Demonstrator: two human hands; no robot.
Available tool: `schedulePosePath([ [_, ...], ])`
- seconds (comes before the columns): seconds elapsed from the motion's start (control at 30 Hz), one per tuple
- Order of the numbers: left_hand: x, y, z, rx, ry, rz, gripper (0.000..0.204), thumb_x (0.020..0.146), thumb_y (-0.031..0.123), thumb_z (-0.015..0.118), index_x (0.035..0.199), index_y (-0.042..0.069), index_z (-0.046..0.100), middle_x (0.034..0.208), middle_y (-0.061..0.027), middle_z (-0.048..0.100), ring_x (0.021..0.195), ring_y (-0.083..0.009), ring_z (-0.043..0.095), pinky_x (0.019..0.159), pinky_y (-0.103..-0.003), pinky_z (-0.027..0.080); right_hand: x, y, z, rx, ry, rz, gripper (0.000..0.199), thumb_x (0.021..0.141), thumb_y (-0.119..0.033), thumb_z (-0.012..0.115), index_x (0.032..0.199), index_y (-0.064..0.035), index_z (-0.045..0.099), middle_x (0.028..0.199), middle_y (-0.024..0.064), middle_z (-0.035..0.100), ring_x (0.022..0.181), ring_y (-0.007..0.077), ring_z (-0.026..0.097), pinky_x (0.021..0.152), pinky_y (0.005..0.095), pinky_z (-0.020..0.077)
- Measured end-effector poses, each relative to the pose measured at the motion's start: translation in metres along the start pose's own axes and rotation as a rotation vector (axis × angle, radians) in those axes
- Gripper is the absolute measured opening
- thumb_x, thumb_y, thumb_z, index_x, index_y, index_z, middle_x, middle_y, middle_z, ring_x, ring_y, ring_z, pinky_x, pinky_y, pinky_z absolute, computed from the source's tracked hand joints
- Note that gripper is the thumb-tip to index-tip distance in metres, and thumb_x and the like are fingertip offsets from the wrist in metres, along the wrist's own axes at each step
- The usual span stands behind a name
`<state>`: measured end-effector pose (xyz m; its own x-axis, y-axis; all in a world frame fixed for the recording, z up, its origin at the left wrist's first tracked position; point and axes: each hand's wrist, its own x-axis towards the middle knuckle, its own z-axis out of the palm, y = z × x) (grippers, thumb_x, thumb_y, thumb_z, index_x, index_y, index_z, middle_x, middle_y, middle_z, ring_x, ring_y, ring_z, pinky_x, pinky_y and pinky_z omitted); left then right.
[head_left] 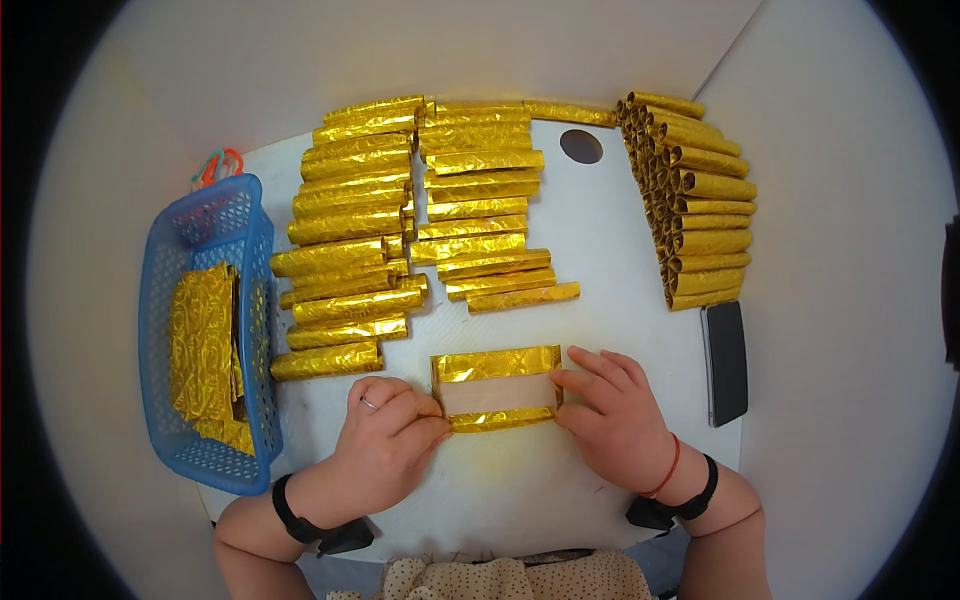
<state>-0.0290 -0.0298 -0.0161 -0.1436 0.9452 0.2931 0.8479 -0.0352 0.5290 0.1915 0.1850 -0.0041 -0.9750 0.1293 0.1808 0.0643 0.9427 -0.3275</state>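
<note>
A sheet of gold foil paper [497, 394] lies on the table in front of me. Its top and bottom edges are folded inward, leaving a bare pale strip across the middle. At its lower left corner, my left hand [388, 435] pinches the fold between thumb and fingers. My right hand [612, 417] grips the right edge with thumb and forefinger, while its other fingers stretch out beyond the paper. Rolled gold paper tubes [478, 243] lie in a loose column just above the sheet.
On the left, a blue plastic basket [263, 440] holds a stack of gold sheets [203, 345], with orange-handled scissors [222, 163] behind it. More gold rolls [345, 225] are piled beside it. At right stand stacked rolls [708, 200] and a dark phone [726, 362]. A round hole [581, 147] pierces the white table [610, 240].
</note>
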Motion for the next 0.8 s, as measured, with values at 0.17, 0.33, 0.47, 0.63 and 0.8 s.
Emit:
schedulePosePath([
  [0.17,0.0011,0.0059,-0.0016,-0.051,-0.035,-0.150,0.020,0.074,0.004,0.084,0.090,0.011,0.074,0.098,-0.0028,0.064,0.098,-0.0276,0.055,0.089,-0.044,0.038,0.0045,-0.0010,-0.0017,0.198,0.045,0.087,0.012,0.076,-0.004,0.075,0.085,-0.0095,0.071,0.124,0.0090,0.067,0.131,0.0356,0.057,0.107,0.0502,0.0422],
  [0.33,0.0042,0.0106,-0.0032,-0.113,-0.019,-0.290,0.012,0.077,0.005,0.082,0.083,0.011,0.073,0.094,-0.0031,0.064,0.096,-0.0261,0.054,0.090,-0.042,0.036,0.0065,0.0000,-0.0030,0.334,0.089,0.218,0.010,0.075,-0.005,0.080,0.081,-0.0095,0.073,0.106,0.0069,0.064,0.102,0.0301,0.058,0.092,0.0426,0.0433],
  [0.47,0.0043,0.0094,-0.0035,-0.112,-0.030,-0.303,0.012,0.076,0.006,0.083,0.082,0.011,0.073,0.091,-0.0020,0.065,0.095,-0.0250,0.054,0.089,-0.041,0.036,0.0076,0.0057,-0.0035,0.409,0.053,0.262,0.008,0.076,-0.006,0.080,0.079,-0.0096,0.073,0.093,0.0053,0.059,0.089,0.0276,0.053,0.085,0.0404,0.0419],
  [0.63,0.0024,0.0059,0.0000,-0.124,0.000,-0.318,0.014,0.074,0.007,0.086,0.079,0.011,0.073,0.092,-0.0016,0.066,0.094,-0.0247,0.054,0.089,-0.041,0.036,0.0074,0.0071,-0.0010,0.414,0.023,0.298,0.007,0.078,-0.007,0.079,0.079,-0.0111,0.073,0.087,0.0039,0.055,0.086,0.0264,0.051,0.082,0.0389,0.0391],
  [0.8,0.0040,0.0054,-0.0020,-0.122,-0.014,-0.299,0.013,0.076,0.007,0.084,0.082,0.011,0.073,0.097,-0.0028,0.066,0.095,-0.0254,0.055,0.090,-0.041,0.036,0.0093,0.0046,-0.0015,0.376,0.012,0.298,0.009,0.078,-0.008,0.078,0.078,-0.0130,0.071,0.088,0.0027,0.054,0.087,0.0256,0.050,0.081,0.0393,0.0366],
])
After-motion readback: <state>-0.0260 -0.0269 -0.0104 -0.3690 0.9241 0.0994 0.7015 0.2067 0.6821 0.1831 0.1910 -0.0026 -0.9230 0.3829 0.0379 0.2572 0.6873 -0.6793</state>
